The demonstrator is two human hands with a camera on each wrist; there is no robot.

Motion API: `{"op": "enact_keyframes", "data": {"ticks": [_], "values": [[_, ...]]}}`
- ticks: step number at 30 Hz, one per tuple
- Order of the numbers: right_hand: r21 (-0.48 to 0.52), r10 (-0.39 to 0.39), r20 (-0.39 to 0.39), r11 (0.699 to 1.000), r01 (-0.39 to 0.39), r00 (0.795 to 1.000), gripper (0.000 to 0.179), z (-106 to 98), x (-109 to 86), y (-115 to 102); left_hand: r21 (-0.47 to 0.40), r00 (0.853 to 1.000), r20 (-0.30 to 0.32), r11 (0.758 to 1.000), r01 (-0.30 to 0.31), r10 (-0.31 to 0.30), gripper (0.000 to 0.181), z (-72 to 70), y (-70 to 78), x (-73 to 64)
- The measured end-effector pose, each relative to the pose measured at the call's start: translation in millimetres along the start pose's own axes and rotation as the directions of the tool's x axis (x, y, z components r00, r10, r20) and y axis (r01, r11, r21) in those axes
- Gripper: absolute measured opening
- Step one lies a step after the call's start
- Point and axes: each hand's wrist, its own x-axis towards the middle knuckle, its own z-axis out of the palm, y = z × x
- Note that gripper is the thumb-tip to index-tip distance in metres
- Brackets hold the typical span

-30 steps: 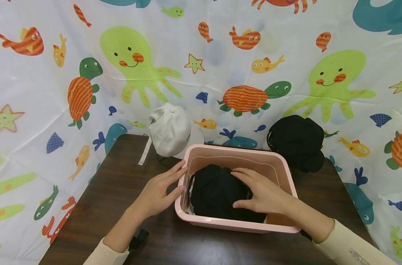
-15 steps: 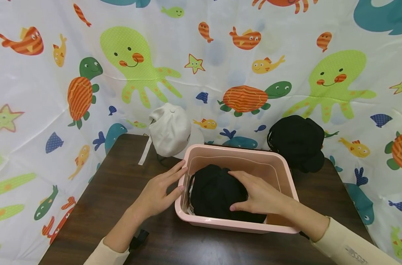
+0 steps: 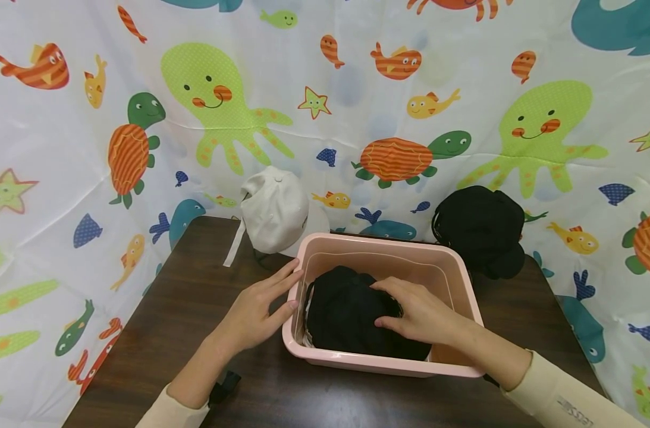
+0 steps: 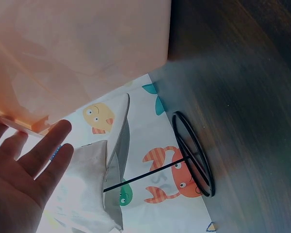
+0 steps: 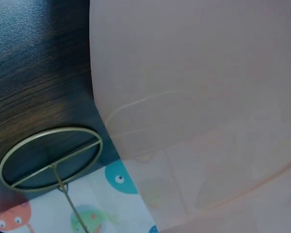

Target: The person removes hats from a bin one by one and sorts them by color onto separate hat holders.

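In the head view, a pink plastic bin (image 3: 378, 361) stands on the table with a black cap (image 3: 341, 315) inside it. My left hand (image 3: 255, 309) touches the bin's left rim with its fingers extended. Over the cap's right side, my right hand (image 3: 421, 312) grips the fabric between curved fingers and thumb. Something pale shows under the cap's left edge, mostly hidden. The left wrist view has my left hand (image 4: 24, 170) beside the bin wall (image 4: 87, 43); in the right wrist view the bin wall (image 5: 194, 73) hides the right hand.
Behind the bin at left, a white cap (image 3: 275, 211) hangs on a thin black wire stand (image 4: 194, 155). Another black cap (image 3: 477, 232) is at back right, near a ring-based metal stand (image 5: 51, 160). A sea-animal curtain (image 3: 351, 107) borders the dark wooden table (image 3: 196, 285).
The right hand's fingers and thumb have drawn closer together on the black cap, and its crown has shifted slightly left. The left hand stays on the rim.
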Motion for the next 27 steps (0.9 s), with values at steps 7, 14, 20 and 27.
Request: {"op": "enact_keyframes", "data": {"ticks": [7,14,20,27], "values": [[0.010,-0.136,-0.117,0.990,0.138,0.984,0.041,5.2,0.6,8.1,-0.007,1.000,-0.008,1.000,-0.005,0.005,0.056,0.7,-0.4,-0.9],[0.038,-0.169,-0.182,0.983,0.179,0.969,0.038,7.5,0.4,10.7,-0.011,1.000,-0.005,1.000,-0.001,0.001,0.056,1.2,-0.4,-0.7],[0.053,-0.175,-0.230,0.980,0.192,0.957,0.039,5.2,-0.9,9.4,-0.010,1.000,-0.003,1.000,-0.001,0.001,0.055,1.4,-0.6,-0.4],[0.041,-0.169,-0.275,0.981,0.188,0.946,0.040,-1.6,-2.8,7.0,-0.007,1.000,-0.002,1.000,0.005,-0.005,0.055,1.6,-0.6,-0.2]]}}
